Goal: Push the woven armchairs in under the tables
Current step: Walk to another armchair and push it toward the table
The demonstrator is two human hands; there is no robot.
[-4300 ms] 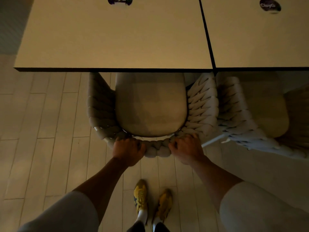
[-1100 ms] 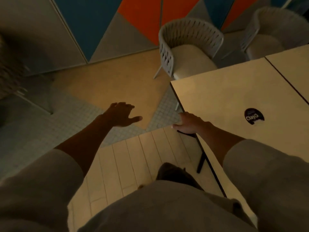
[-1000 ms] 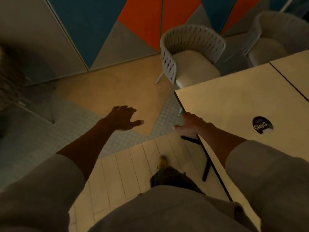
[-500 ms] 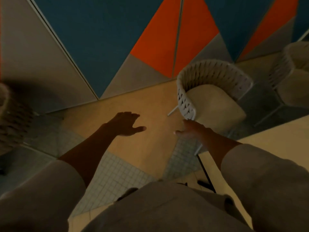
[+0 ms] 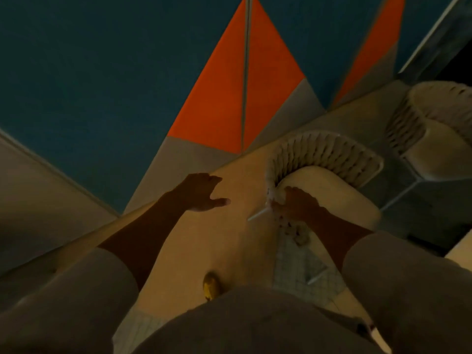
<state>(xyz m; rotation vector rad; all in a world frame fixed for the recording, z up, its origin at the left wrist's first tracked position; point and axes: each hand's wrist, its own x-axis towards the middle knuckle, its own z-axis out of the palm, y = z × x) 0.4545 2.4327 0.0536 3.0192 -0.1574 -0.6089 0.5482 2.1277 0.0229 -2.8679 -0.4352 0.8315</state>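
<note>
A woven armchair (image 5: 329, 159) with a cream seat cushion stands right of centre, its curved back toward the wall. My right hand (image 5: 297, 206) grips the near woven arm rim of this chair, fingers curled over it. My left hand (image 5: 201, 194) hovers in the air to the chair's left, fingers spread and holding nothing. A second woven armchair (image 5: 431, 123) stands at the far right. Only a corner of the table (image 5: 461, 252) shows at the right edge.
A wall (image 5: 127, 72) of blue, orange and grey panels runs close behind the chairs. The floor (image 5: 217, 251) between wall and me is tan, with small white tiles nearer the table. My yellow shoe (image 5: 210, 286) shows below.
I have walked round the table's end toward the wall. My right hand left the table corner and took hold of the near armchair's arm. My left hand stays spread in the air.
</note>
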